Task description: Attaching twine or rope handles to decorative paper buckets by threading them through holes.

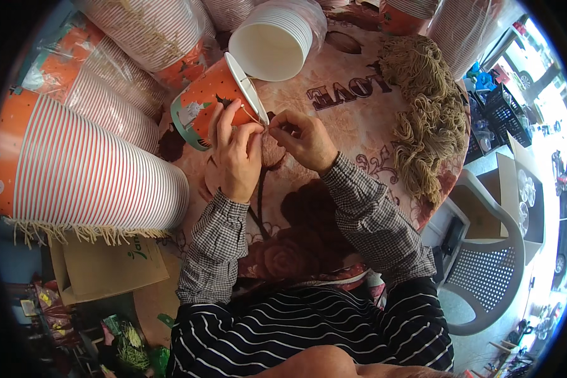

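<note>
An orange paper bucket (pixel 198 104) with a white rim and green base band lies tilted on its side on the table. A thin beige cord (pixel 251 114) runs across its open mouth toward the lower end of the rim. There my left hand (pixel 238 157) pinches the cord by the rim, its other fingers bent against the bucket's side. My right hand (pixel 307 143) meets it at the same spot, thumb and forefinger closed on the cord's end. The fingertips almost touch, and the exact point where cord and rim meet is partly hidden.
A long stack of nested buckets (pixel 101 160) lies at left, with strands of cord hanging beneath it. White nested buckets (pixel 271 47) in plastic lie at the back. A heap of beige cords (pixel 425 113) covers the table's right side. A grey plastic chair (pixel 485 271) stands at right.
</note>
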A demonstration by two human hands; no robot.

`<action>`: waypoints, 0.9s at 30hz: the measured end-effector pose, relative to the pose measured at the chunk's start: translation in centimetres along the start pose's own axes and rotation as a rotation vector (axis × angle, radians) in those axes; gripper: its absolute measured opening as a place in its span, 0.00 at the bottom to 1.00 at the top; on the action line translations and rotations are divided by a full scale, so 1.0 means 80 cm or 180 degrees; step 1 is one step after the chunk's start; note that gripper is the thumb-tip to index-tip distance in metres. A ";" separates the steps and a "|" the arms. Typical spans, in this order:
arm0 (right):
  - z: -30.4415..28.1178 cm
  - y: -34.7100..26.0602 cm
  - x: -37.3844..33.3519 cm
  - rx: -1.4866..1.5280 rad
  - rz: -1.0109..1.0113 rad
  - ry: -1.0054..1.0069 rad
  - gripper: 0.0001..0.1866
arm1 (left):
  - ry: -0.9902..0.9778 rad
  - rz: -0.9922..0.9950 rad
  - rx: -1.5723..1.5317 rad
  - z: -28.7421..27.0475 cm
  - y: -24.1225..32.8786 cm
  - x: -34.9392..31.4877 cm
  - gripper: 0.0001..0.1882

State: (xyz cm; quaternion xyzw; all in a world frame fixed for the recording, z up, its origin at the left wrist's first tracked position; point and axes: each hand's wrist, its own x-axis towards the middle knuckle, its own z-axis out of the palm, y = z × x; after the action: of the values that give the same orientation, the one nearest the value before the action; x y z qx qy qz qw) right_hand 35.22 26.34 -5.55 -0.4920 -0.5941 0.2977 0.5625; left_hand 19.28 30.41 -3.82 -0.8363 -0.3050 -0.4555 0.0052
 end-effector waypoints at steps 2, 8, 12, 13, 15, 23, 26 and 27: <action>0.001 -0.001 0.001 -0.0196 -0.0202 0.0077 0.07 | 0.0028 -0.0028 -0.0129 -0.002 -0.001 0.001 0.07; -0.004 -0.013 0.002 -0.0208 -0.0914 0.0066 0.06 | 0.0071 -0.0061 -0.0346 -0.005 0.001 0.002 0.06; -0.005 -0.014 0.000 0.0002 -0.0563 -0.0354 0.05 | 0.0102 -0.0106 -0.0317 -0.004 -0.004 0.002 0.06; -0.005 -0.012 -0.001 0.0001 -0.0560 -0.0352 0.05 | 0.0100 -0.0106 -0.0320 -0.003 -0.006 0.001 0.06; -0.005 -0.010 -0.003 -0.0219 -0.0293 -0.0462 0.06 | 0.0126 -0.0111 -0.0317 -0.003 -0.007 0.001 0.06; -0.005 0.001 0.001 0.0169 0.0022 -0.0518 0.07 | 0.0125 0.0018 -0.0229 -0.005 -0.011 0.005 0.09; -0.004 0.004 0.003 0.0173 0.0036 -0.0555 0.07 | 0.0103 0.0076 -0.0153 -0.006 -0.013 0.005 0.09; -0.004 0.005 0.002 0.0158 0.0005 -0.0555 0.07 | 0.0081 0.0112 -0.0116 -0.006 -0.014 0.005 0.10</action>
State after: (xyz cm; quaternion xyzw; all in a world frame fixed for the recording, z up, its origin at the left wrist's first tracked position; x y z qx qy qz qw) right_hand 35.64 26.59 -5.80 -0.4505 -0.6328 0.3545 0.5205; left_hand 18.54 31.35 -3.56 -0.8356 -0.2817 -0.4715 0.0018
